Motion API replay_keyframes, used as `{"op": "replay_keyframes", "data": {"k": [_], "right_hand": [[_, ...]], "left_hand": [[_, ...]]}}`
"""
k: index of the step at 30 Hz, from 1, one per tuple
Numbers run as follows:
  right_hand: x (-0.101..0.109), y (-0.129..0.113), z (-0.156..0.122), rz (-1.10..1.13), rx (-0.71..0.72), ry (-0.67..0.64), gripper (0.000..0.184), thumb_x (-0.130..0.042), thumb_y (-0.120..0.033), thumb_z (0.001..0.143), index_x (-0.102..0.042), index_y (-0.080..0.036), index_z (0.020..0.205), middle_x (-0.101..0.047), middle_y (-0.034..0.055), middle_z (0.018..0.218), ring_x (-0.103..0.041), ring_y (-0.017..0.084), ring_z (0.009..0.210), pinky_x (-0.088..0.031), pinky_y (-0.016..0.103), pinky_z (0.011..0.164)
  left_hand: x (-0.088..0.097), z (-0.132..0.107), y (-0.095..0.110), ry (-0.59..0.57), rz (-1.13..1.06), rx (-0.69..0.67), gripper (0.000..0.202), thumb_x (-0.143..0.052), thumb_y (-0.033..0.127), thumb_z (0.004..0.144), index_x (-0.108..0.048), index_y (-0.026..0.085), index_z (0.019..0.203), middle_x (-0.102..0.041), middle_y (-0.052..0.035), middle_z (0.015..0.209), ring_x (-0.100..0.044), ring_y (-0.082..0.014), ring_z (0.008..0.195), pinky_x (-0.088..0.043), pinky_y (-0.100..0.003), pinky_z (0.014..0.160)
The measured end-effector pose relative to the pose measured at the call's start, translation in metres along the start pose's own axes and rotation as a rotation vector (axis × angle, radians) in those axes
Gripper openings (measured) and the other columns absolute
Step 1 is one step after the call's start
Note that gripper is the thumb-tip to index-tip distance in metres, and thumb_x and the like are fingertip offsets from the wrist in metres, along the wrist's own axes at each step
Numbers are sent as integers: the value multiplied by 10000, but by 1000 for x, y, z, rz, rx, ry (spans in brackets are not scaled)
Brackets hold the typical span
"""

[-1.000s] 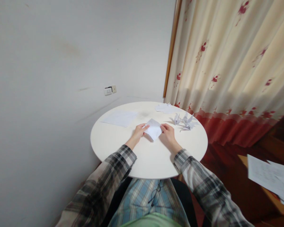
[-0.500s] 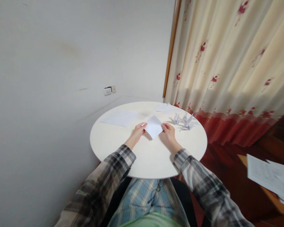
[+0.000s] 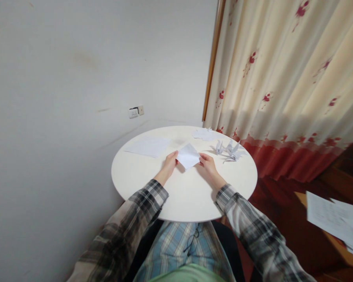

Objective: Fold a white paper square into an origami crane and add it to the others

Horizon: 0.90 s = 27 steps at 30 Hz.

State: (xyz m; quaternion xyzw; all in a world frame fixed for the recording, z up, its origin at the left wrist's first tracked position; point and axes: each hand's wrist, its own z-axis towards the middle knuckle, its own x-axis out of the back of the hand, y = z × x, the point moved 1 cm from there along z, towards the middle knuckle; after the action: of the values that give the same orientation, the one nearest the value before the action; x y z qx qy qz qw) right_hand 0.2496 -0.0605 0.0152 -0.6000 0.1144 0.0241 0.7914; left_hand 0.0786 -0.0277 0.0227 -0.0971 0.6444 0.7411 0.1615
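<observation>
Between my two hands is a small white sheet of paper (image 3: pixel 188 156), turned like a diamond, one corner pointing at me. My left hand (image 3: pixel 171 162) pinches its left corner. At the opposite corner, my right hand (image 3: pixel 207 163) grips the edge between thumb and fingers. The paper is held just over the round white table (image 3: pixel 188 199); whether its lower corner touches the top I cannot tell. Several folded paper cranes (image 3: pixel 231 152) stand to the right, beyond my right hand.
Flat white paper (image 3: pixel 149 146) lies at the table's left rear. More paper pieces (image 3: pixel 204 134) are at the back. A wall with a socket (image 3: pixel 133 113) rises behind, a patterned curtain (image 3: pixel 267 78) hangs at right. Written sheets (image 3: pixel 335 219) rest on wooden furniture at lower right.
Both hands have shifted slightly left with the paper, which has turned and tilted a little. The cranes and the other papers have stayed where they were.
</observation>
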Motion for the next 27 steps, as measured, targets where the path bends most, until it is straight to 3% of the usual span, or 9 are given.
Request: {"op": "replay_keyframes", "data": {"k": [11, 19, 27], "right_hand": [[1, 0, -1, 64, -63, 9, 266, -612, -264, 549, -648, -149, 786, -670, 66, 862, -591, 168, 763, -464, 280, 673], [2, -1, 1, 81, -40, 16, 273, -607, -245, 531, -641, -145, 783, -666, 49, 813, -584, 151, 703, -456, 275, 650], [-3, -7, -8, -7, -64, -32, 258, -635, -208, 511, -637, -135, 758, -657, 40, 745, -564, 140, 645, -441, 262, 634]], "left_hand": [[-1, 0, 2, -59, -80, 23, 310, -659, 410, 648, -564, 120, 703, -556, 0, 574, -476, -83, 495, -316, -193, 436], [-15, -15, 6, -267, -69, 134, 382, -705, 218, 605, -597, 101, 953, -661, -99, 904, -602, -173, 790, -463, -265, 690], [-9, -11, -3, -231, 127, 103, 366, -689, 192, 589, -621, 99, 937, -672, -103, 885, -605, -187, 729, -458, -270, 633]]}}
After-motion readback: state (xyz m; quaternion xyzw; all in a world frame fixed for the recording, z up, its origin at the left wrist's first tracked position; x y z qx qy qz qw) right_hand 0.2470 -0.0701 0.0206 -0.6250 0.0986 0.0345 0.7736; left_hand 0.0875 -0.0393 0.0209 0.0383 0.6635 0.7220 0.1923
